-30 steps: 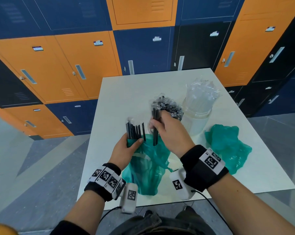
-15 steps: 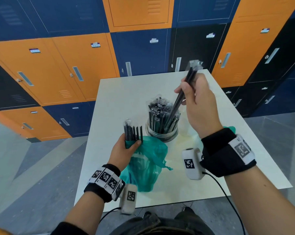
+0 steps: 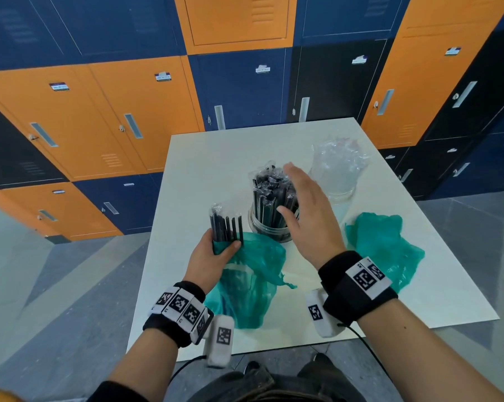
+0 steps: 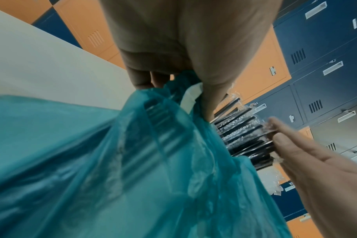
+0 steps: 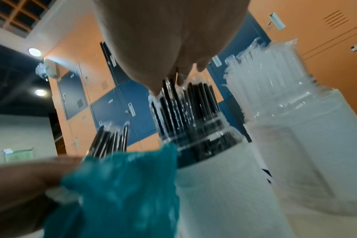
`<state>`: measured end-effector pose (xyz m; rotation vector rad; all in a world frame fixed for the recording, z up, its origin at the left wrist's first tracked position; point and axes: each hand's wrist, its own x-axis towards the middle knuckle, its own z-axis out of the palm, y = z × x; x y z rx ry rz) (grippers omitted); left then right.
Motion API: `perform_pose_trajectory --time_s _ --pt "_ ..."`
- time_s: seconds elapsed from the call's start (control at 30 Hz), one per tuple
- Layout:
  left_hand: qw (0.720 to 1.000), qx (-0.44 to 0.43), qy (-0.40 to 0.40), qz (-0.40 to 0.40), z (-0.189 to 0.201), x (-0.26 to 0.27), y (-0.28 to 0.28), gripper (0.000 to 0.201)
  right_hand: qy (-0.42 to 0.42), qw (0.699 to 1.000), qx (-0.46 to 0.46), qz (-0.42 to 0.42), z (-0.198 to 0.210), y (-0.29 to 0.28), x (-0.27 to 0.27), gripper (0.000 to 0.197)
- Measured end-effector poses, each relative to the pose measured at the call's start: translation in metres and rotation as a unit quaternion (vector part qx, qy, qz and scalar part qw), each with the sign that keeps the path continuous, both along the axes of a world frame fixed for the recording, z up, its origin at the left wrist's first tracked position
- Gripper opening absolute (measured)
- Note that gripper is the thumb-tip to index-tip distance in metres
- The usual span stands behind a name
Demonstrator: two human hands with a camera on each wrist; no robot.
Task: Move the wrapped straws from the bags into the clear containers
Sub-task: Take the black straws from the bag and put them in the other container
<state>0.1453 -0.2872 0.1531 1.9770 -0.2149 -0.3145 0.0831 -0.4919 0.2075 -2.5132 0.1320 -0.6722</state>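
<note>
1. Gripping the neck of a green bag (image 3: pixel 245 285), the left hand (image 3: pixel 208 256) curls its fingers and thumb round the plastic together with a bunch of black straws (image 3: pixel 226 226) that stands up out of the bag's mouth.
2. That bag hangs from the hand down toward the near edge of the white table (image 3: pixel 204 158); the left wrist view shows more dark straws through its thin plastic (image 4: pixel 153 145).
3. The right hand (image 3: pixel 308 216) is spread wide with straight fingers, holding nothing, just right of the dark-straw jar and partly in front of it.
4. The jar (image 3: pixel 269 227) is clear, stands upright near the table's middle, and is packed with black straws in clear wrappers whose tops stick out above the rim.
5. The right wrist view shows the fingertips (image 5: pixel 181 80) right at the tops of those straws; whether they touch cannot be told through the blur.
6. A second clear jar (image 3: pixel 339 181) stands farther off and to the right, full of pale straws in clear wrappers (image 3: pixel 337 158).
7. A second green bag (image 3: pixel 384 248) lies crumpled on the table at the right, near the pale-straw jar and apart from it.
8. Orange and blue lockers (image 3: pixel 106 111) line the wall beyond the table.
</note>
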Motion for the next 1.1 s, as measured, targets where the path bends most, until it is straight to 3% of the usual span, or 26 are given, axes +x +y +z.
perform_pose_trajectory --time_s 0.13,0.27,0.37,0.47,0.53,0.63,0.7,0.9,1.1 --pt "1.000 -0.006 0.006 0.005 -0.001 0.000 0.000 0.025 0.079 0.985 -0.152 0.017 -0.022 0.002 -0.001 0.050" --pt "1.000 0.002 0.001 0.006 0.000 0.002 0.001 0.022 0.071 0.981 -0.180 -0.014 -0.026 0.004 -0.001 0.051" --pt "1.000 -0.004 0.001 0.008 -0.001 0.005 0.000 0.023 -0.032 0.992 -0.118 -0.024 -0.008 0.014 -0.003 0.043" --pt "1.000 -0.015 -0.003 0.004 0.000 0.005 0.000 0.021 -0.126 0.989 -0.063 0.054 -0.005 0.030 -0.008 0.016" --pt "1.000 -0.016 -0.007 0.000 0.001 0.005 0.001 0.018 -0.056 0.995 -0.040 0.076 -0.013 0.039 -0.009 0.022" --pt "1.000 0.003 -0.010 -0.017 0.003 0.007 0.001 0.018 0.134 0.989 -0.022 0.055 -0.026 0.042 -0.005 0.037" --pt "1.000 0.004 -0.004 -0.030 0.004 0.007 0.001 0.022 0.187 0.980 0.006 0.067 -0.030 0.043 -0.001 0.049" --pt "0.997 -0.050 0.042 -0.039 0.006 0.008 -0.003 0.035 0.175 0.972 0.129 0.095 -0.030 0.050 0.009 0.030" --pt "0.996 -0.064 0.050 -0.046 0.004 0.009 -0.004 0.036 0.171 0.967 0.175 0.065 -0.031 0.046 0.013 0.032"
